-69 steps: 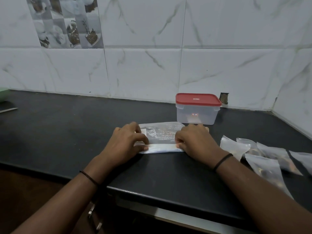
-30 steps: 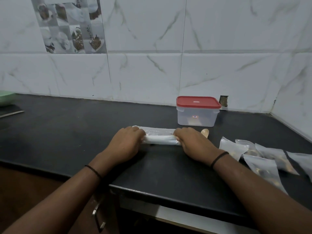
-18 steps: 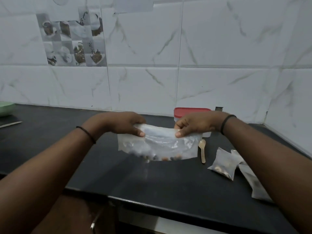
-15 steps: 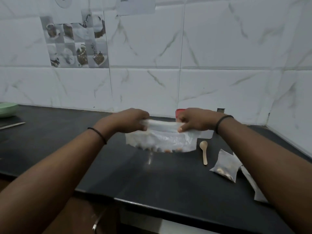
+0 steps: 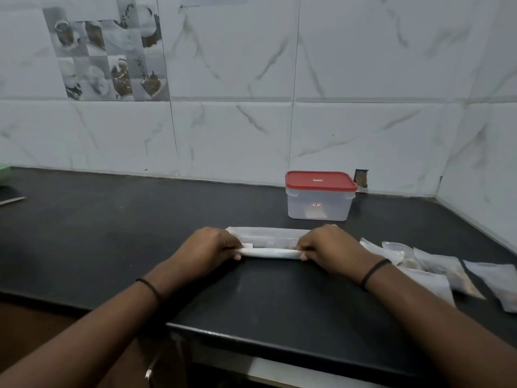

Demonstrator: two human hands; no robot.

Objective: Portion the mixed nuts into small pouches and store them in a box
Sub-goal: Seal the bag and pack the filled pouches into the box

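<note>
The large clear nut bag (image 5: 270, 245) lies on the black counter (image 5: 112, 233), its near edge rolled into a tight tube. My left hand (image 5: 208, 247) grips the tube's left end with curled fingers. My right hand (image 5: 330, 246) grips the right end the same way. Behind them stands a clear plastic box (image 5: 319, 205) with its red lid (image 5: 320, 180) on. Several small filled pouches (image 5: 436, 266) lie flat to the right of my right wrist.
The marble-tiled wall runs close behind the box and turns a corner at the far right. A green object (image 5: 4, 170) and a flat metal piece (image 5: 12, 201) sit at the counter's far left edge. The counter's front edge is just below my forearms.
Half a second ago both hands held the bag up in the air, hanging open with nuts at its bottom. Now it lies on the counter, partly rolled, between both hands.
</note>
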